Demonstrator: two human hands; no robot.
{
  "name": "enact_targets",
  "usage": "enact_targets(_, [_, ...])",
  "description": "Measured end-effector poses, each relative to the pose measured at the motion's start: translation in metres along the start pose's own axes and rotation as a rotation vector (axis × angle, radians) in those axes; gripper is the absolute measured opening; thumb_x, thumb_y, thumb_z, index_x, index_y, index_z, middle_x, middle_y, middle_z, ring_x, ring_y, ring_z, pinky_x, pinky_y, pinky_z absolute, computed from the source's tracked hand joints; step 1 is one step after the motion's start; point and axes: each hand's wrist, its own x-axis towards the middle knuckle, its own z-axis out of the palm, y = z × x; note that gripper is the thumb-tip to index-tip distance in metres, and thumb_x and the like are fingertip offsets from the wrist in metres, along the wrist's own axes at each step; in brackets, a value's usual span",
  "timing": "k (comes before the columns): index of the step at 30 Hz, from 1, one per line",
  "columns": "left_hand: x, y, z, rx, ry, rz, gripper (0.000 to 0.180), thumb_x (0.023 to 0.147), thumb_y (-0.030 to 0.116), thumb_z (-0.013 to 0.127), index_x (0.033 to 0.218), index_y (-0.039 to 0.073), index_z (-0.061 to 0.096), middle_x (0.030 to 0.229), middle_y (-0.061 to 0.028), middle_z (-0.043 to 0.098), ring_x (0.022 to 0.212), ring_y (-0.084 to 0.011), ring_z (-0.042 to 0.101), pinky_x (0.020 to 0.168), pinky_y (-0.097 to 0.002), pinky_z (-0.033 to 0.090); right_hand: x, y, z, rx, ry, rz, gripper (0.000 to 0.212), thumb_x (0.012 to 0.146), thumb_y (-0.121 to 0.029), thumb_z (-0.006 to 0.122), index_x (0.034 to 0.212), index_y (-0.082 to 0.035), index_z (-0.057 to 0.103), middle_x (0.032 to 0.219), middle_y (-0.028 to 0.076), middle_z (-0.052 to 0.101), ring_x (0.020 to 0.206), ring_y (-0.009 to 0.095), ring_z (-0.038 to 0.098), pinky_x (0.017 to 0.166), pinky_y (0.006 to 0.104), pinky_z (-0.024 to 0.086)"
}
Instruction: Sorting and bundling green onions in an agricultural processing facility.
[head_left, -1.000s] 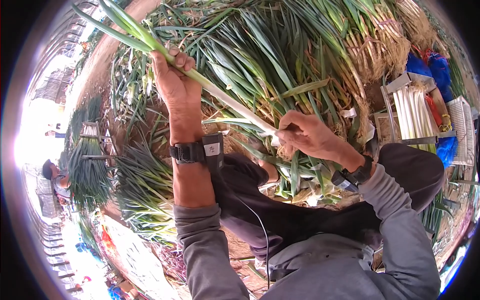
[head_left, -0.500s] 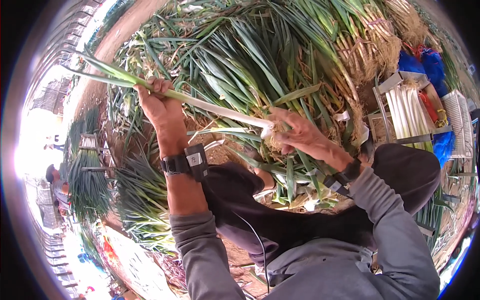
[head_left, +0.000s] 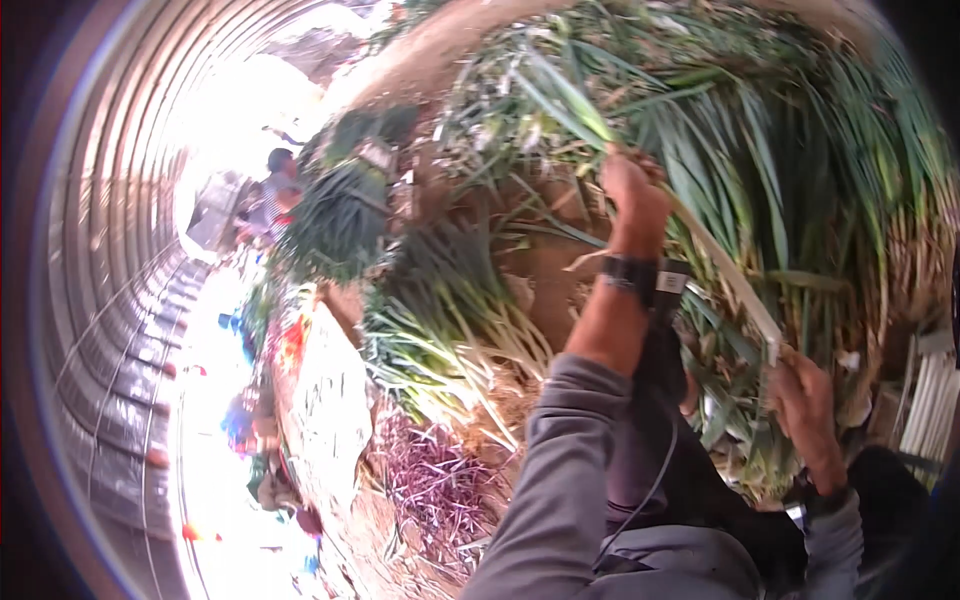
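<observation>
One long green onion (head_left: 735, 278) slants across in front of me, its green leaves toward the upper left and its white shank toward the lower right. My left hand (head_left: 635, 188) is closed around it where the green meets the white. At the root end, my right hand (head_left: 803, 402) has its fingers curled in against the stalk; motion blur softens them, and the roots are hardly visible. A large pile of green onions (head_left: 735, 165) lies just beyond both hands, with loose leaves near my legs.
Left of my left arm lies another heap of green onions (head_left: 440, 315), with purple-red stalks (head_left: 440, 480) below it. White shanks (head_left: 930, 400) sit in a metal frame at the right edge. A person (head_left: 282, 190) is far off at the left.
The view has swung left, so hands and onion now appear farther right. The onion slants more steeply. My right hand's fingers, spread around the roots before, are now drawn in at that end.
</observation>
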Motion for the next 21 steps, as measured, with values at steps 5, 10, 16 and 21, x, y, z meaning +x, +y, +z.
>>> enact_targets(5, [-0.01,-0.009,0.003,-0.009,0.135,0.111,0.024,0.107,0.031,0.044,0.094,0.012,0.046,0.073,-0.0022,0.05,0.051,-0.0133,0.045,0.045,-0.0291,0.036,-0.028,-0.004,-0.003,-0.344,0.089,-0.227,0.016,0.101,-0.014,0.054,0.095,-0.001,0.061,0.059,-0.002,0.045,0.051,0.005,0.042,0.048,0.0267,0.032])
enact_targets(10, [0.041,0.034,-0.033,-0.007,0.275,0.526,0.027,0.104,0.03,0.051,0.113,0.005,0.05,0.078,-0.0041,0.049,0.054,-0.0124,0.04,0.044,-0.032,0.038,-0.099,0.08,-0.067,-0.213,0.217,-0.305,0.011,0.096,-0.008,0.054,0.091,-0.001,0.061,0.058,0.0,0.05,0.05,0.005,0.045,0.046,0.0272,0.032])
enact_targets(16, [0.02,0.027,-0.029,0.084,-0.178,0.42,0.025,0.105,0.028,0.051,0.118,0.008,0.045,0.09,-0.0094,0.056,0.073,-0.0212,0.055,0.065,-0.0366,0.048,0.007,0.083,-0.064,-0.17,0.117,-0.049,0.016,0.097,-0.015,0.058,0.105,-0.006,0.069,0.076,0.002,0.061,0.056,0.013,0.059,0.051,0.0317,0.048])
enact_targets(21, [-0.016,0.018,0.01,-0.164,-0.332,0.266,0.029,0.107,0.02,0.046,0.095,-0.004,0.057,0.089,-0.0115,0.061,0.085,-0.0232,0.058,0.091,-0.0378,0.05,0.031,0.064,-0.021,-0.834,-0.112,-0.505,0.041,0.09,-0.008,0.064,0.13,-0.009,0.06,0.117,0.017,0.062,0.092,0.033,0.069,0.077,0.0418,0.056])
